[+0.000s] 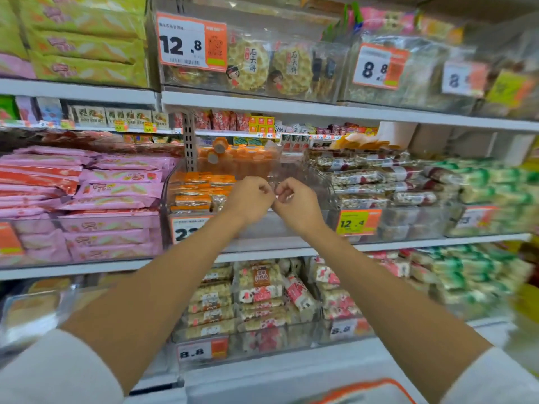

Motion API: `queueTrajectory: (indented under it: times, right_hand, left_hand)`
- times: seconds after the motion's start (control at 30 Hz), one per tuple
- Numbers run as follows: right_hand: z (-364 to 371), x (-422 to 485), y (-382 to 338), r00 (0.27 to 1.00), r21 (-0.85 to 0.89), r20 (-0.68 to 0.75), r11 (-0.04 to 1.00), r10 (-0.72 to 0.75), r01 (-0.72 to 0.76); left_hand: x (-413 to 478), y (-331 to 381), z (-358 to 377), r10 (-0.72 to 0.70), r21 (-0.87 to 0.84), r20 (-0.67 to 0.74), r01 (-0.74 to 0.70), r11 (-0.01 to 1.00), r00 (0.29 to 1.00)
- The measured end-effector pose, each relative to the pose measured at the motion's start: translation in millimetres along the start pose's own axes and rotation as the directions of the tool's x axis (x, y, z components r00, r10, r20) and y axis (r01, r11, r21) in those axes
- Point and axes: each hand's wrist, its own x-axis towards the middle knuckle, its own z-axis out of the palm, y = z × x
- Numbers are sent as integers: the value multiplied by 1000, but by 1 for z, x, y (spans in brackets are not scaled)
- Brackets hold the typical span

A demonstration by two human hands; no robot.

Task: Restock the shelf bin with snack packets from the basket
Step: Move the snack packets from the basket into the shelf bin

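The top shelf's big orange tag (191,43) says 12.8. The round cracker packets (248,64) beside it say 石头饼. The tag further right (379,67) says 8.8. On the middle shelf, the yellow tag (357,223) says 12.4. The shelf bin (262,225) has a front tag (186,230) that starts with 2. The low tag (201,349) says 8.8.

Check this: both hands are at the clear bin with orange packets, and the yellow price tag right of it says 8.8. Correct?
Not quite. In the head view the left hand and right hand are at the clear bin with orange packets, but the yellow price tag right of it says 12.4, not 8.8.
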Motion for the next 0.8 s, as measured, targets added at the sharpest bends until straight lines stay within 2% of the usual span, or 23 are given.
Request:
queueTrajectory:
  times: [0.17, 0.33, 0.43, 0.57, 0.8]
  right_hand:
    - [-41, -64, 41, 991, -88, -17, 987, 134, -135]
    - [-73, -139, 97, 944, -97, -16, 939, 330, -330]
    - [-82, -192, 142, 895, -110, -8, 890, 445, -443]
    - [-80, -257, 195, 809, -126, 20, 804, 587, -580]
    - [-64, -350, 273, 651, -230, 74, 648, 756, -726]
  left_hand:
    - [-42, 15, 69, -44, -88, 139, 57, 994, 989]
    - [-88, 12, 151, -116, -47, 275, 134, 990, 954]
    - [-122, 4, 208, -159, -56, 443, 204, 977, 882]
    - [-167, -18, 271, -217, -37, 573, 290, 956, 790]
    - [-239, -66, 348, -334, 95, 680, 374, 923, 653]
